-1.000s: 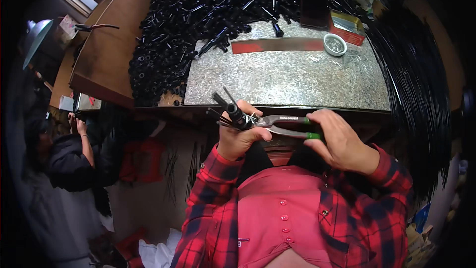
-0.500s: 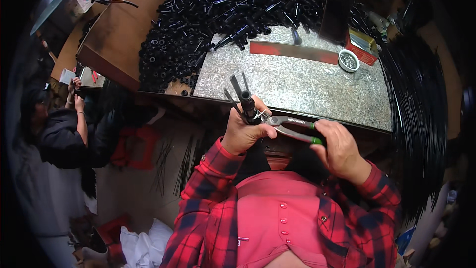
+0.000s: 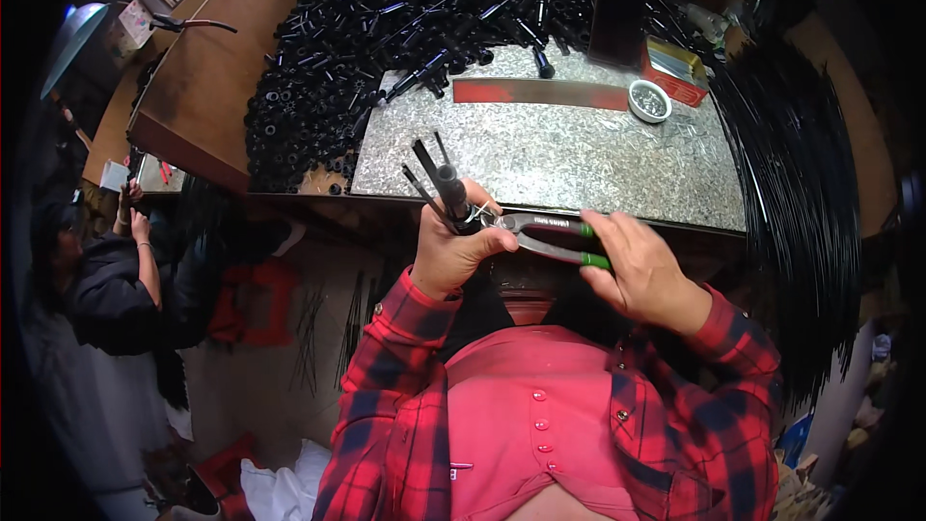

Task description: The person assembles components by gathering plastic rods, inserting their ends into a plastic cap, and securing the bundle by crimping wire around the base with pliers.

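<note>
My left hand (image 3: 455, 249) is closed around a black tubular part (image 3: 449, 185) held upright, with thin black strips (image 3: 424, 158) sticking up around it. Thin bright wire shows at its base beside my thumb. There the jaws of the green-handled pincers (image 3: 550, 236) meet the part; what they bite on is too small to tell. My right hand (image 3: 641, 270) holds the pincers by the handle ends, which stand apart. Both hands are in front of the bench edge.
Behind lies a speckled stone slab (image 3: 540, 154) bearing a flat reddish strip (image 3: 540, 94) and a white cup (image 3: 649, 102) of small metal bits. A heap of black parts (image 3: 386, 29), a dark phone (image 3: 617, 14), a red box (image 3: 675, 87) and long black rods (image 3: 796, 203) surround it. Another person (image 3: 111, 275) sits left.
The whole view has shifted, so the bench and hands appear a little farther left and up. Both hands keep their hold on the tubular part and pincers.
</note>
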Tool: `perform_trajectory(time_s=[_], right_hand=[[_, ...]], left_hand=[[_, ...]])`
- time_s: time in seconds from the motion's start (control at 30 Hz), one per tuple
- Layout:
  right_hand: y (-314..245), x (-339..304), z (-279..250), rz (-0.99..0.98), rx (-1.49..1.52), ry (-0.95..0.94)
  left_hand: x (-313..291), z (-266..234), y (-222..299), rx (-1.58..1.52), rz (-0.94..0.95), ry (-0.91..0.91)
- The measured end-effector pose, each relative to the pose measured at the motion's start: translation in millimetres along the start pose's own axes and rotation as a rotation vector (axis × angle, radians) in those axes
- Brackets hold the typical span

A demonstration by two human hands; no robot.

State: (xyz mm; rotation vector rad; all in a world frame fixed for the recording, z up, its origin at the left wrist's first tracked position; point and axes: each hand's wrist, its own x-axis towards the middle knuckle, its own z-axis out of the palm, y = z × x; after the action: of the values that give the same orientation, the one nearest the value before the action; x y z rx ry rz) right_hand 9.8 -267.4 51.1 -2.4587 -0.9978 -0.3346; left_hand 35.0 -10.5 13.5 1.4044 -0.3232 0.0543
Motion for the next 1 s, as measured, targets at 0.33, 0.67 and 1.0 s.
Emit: perform_trajectory(time_s=[0.33, 0.67, 1.0], right_hand=[[24, 2, -24, 0.206, 0.703, -0.539], [7, 6, 4, 0.402, 0.72, -0.584], [7, -7, -28, 0.065, -0.041, -0.126]], left_hand=[[1, 10, -7, -0.203, -0.034, -0.088], [-2, 14, -9, -0.283, 0.021, 0.043], [0, 11, -2, -0.341, -0.103, -0.156]])
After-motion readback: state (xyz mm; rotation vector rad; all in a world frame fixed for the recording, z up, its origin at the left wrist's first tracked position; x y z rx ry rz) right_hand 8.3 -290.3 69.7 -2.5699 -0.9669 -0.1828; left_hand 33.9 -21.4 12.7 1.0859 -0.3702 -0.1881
